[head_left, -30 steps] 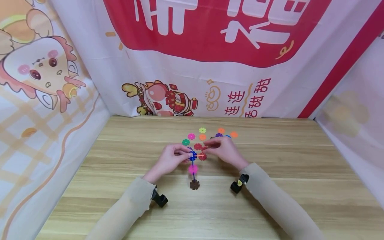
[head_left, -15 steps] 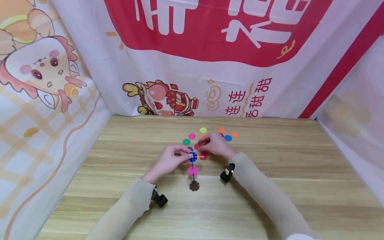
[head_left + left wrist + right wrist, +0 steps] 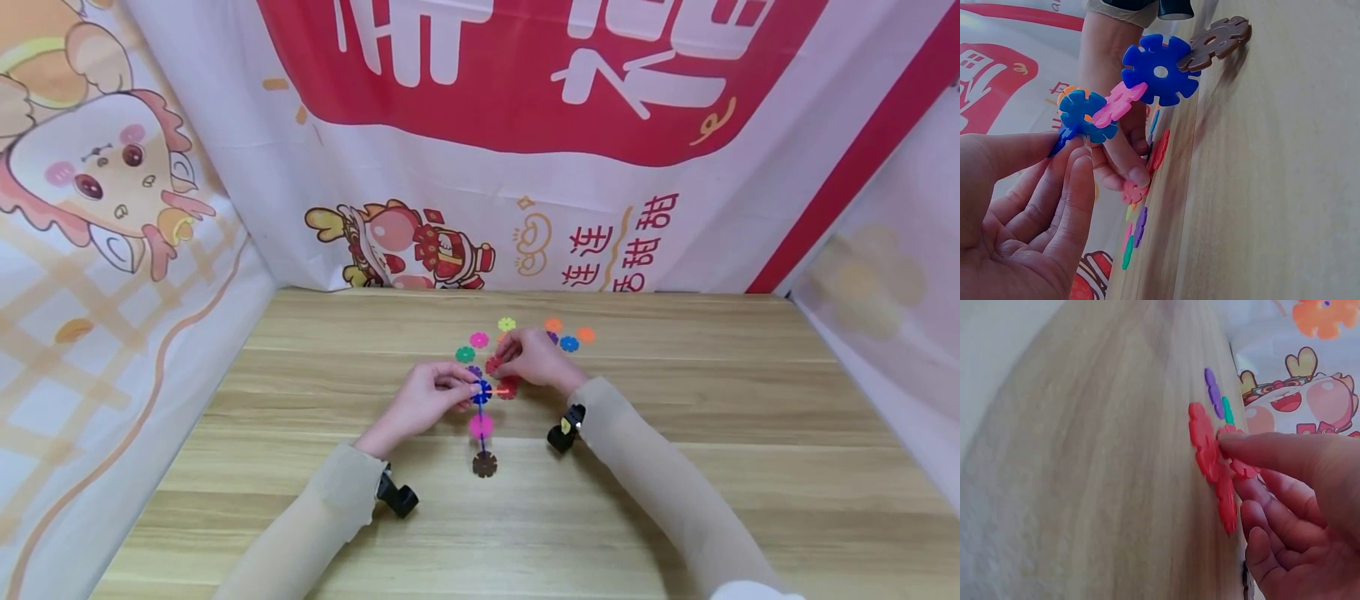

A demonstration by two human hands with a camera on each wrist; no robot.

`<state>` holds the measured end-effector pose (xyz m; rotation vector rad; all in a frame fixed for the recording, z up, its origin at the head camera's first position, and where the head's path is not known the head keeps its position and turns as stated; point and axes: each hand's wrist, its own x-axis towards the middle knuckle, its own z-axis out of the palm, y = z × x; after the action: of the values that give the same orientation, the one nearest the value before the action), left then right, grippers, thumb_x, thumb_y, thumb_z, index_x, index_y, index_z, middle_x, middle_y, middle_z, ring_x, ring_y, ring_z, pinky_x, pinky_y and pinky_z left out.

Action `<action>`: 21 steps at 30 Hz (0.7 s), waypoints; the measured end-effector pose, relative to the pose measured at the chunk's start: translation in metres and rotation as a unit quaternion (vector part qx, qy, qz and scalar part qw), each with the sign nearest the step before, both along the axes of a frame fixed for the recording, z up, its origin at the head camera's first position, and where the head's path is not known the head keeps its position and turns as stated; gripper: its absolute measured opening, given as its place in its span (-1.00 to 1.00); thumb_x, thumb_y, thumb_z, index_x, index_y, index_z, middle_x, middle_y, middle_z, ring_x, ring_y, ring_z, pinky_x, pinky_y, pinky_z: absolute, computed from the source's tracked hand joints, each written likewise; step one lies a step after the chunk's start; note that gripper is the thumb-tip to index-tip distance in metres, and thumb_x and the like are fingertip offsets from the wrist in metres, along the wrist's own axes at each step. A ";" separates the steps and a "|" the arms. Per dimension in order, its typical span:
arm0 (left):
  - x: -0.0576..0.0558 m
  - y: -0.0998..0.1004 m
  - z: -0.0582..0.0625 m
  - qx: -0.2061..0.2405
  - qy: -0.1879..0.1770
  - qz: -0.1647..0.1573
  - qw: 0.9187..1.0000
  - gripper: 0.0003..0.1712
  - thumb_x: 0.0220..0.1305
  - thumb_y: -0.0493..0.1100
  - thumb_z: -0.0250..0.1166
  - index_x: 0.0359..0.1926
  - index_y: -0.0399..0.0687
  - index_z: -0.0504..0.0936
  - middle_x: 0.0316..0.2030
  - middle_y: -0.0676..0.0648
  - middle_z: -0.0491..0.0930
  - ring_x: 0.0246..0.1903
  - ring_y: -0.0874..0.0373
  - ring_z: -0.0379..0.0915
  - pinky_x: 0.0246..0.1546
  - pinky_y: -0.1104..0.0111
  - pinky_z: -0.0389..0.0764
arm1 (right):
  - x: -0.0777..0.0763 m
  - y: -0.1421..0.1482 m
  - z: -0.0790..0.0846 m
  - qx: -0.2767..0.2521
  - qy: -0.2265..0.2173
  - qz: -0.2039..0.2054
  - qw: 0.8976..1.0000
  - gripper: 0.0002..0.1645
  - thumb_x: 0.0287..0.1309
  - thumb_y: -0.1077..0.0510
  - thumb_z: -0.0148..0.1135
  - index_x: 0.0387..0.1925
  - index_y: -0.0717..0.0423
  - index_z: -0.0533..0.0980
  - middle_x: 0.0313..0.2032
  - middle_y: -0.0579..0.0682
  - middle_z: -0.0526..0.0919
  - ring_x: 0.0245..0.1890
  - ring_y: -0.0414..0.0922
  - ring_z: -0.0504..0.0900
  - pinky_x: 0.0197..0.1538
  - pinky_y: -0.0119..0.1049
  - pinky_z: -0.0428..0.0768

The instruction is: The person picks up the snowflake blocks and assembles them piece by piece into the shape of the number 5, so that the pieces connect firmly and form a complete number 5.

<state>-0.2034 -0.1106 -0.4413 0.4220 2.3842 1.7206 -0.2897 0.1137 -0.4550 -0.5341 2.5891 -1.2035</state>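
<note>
My left hand (image 3: 431,400) pinches a dark blue notched plastic disc (image 3: 1064,140) at one end of a joined chain. Linked on from it are another blue disc (image 3: 1074,107), an orange disc (image 3: 1065,94), a pink disc (image 3: 1120,105), a larger-looking blue disc (image 3: 1147,69) and a brown disc (image 3: 1221,42) at the far end. To the right, my right hand (image 3: 536,360) pinches a red notched disc (image 3: 1245,467) between thumb and fingers, low over the table. Two more red discs (image 3: 1202,442) lie right beside those fingertips.
Beyond the hands, loose discs lie on the wooden table (image 3: 300,500): green (image 3: 465,355), pink (image 3: 479,340), yellow (image 3: 507,324), blue (image 3: 570,343) and orange (image 3: 586,335) among them. A printed cloth (image 3: 465,150) hangs along the table's back edge.
My right hand has moved left and slightly away from me, coming to the red discs and pinching one. The left hand stays almost still with the chain.
</note>
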 end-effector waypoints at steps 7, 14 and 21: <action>0.000 0.000 0.002 0.010 -0.017 0.004 1.000 -0.86 0.35 -0.31 0.36 -0.10 -0.28 0.71 -0.33 -0.07 0.73 -0.37 0.02 0.68 -0.22 0.09 0.73 | 0.007 0.004 0.006 -0.039 0.002 -0.020 0.999 -0.85 0.18 0.21 0.49 -0.22 0.08 0.66 -0.35 -0.10 0.73 -0.31 -0.13 0.70 -0.22 -0.25 0.68; -0.001 0.001 0.001 0.014 -0.025 0.005 1.000 -0.85 0.36 -0.31 0.36 -0.09 -0.29 0.70 -0.32 -0.09 0.72 -0.37 0.02 0.68 -0.20 0.06 0.73 | 0.019 0.018 0.019 -0.063 0.027 -0.022 0.997 -0.88 0.22 0.18 0.47 -0.20 -0.02 0.72 -0.30 -0.14 0.74 -0.26 -0.11 0.70 -0.20 -0.22 0.70; -0.001 0.001 0.001 0.013 -0.027 0.006 1.000 -0.84 0.35 -0.30 0.38 -0.10 -0.30 0.70 -0.34 -0.10 0.72 -0.38 0.01 0.67 -0.20 0.06 0.73 | 0.033 0.031 0.030 -0.085 0.027 -0.042 0.995 -0.87 0.18 0.23 0.47 -0.22 -0.01 0.71 -0.29 -0.09 0.73 -0.25 -0.05 0.70 -0.14 -0.18 0.69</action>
<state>-0.2046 -0.1093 -0.4406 0.3629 2.3338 1.7475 -0.2567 0.1445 -0.4253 -0.5004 2.5919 -1.4678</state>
